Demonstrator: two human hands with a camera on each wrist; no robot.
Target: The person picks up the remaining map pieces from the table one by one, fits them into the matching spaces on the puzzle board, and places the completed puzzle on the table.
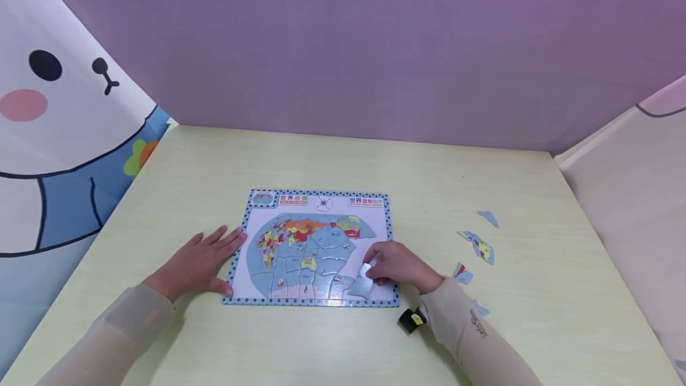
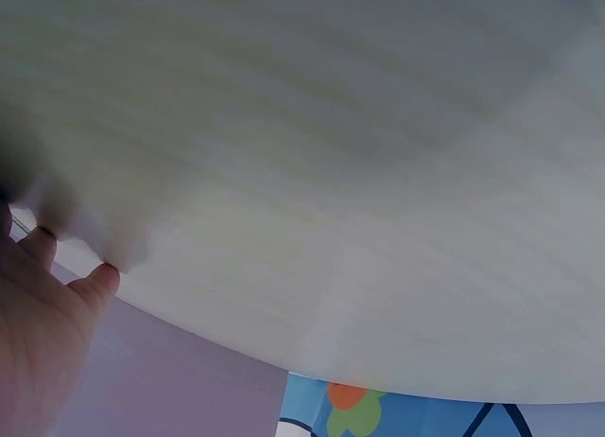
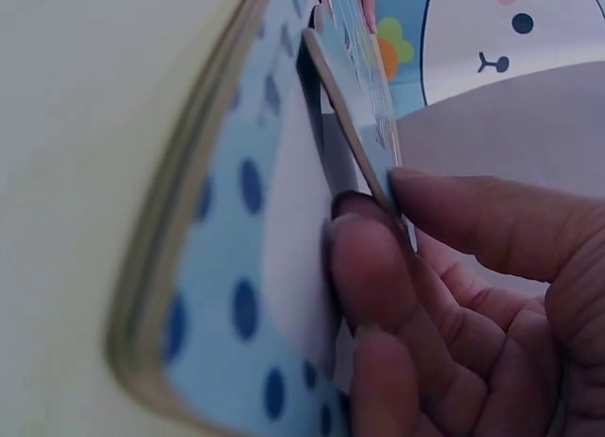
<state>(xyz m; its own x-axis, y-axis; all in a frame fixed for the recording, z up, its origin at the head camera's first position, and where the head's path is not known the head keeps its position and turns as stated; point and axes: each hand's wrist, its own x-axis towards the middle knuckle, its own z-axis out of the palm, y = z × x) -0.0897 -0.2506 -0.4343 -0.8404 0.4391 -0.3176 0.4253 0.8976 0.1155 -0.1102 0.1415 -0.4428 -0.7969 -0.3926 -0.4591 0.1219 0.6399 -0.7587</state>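
Observation:
A world map jigsaw puzzle (image 1: pixel 300 258) lies in its dotted blue frame board (image 1: pixel 311 302) on the table. My right hand (image 1: pixel 393 264) pinches a light blue puzzle piece (image 1: pixel 361 283) between thumb and fingers over the bare lower right part of the board. In the right wrist view the piece (image 3: pixel 354 115) stands tilted, one edge raised off the board. My left hand (image 1: pixel 200 264) lies flat with fingers spread, its fingertips and thumb on the board's left edge. Only part of the left hand (image 2: pixel 47 314) shows in the left wrist view.
Loose puzzle pieces lie right of the board: a small blue one (image 1: pixel 489 218), a yellow and blue one (image 1: pixel 479 247), a red and blue one (image 1: pixel 462 273), and a blue one (image 1: pixel 480 308) by the right sleeve. A black object (image 1: pixel 410 320) is near the right wrist. A purple wall (image 1: pixel 354 52) stands behind.

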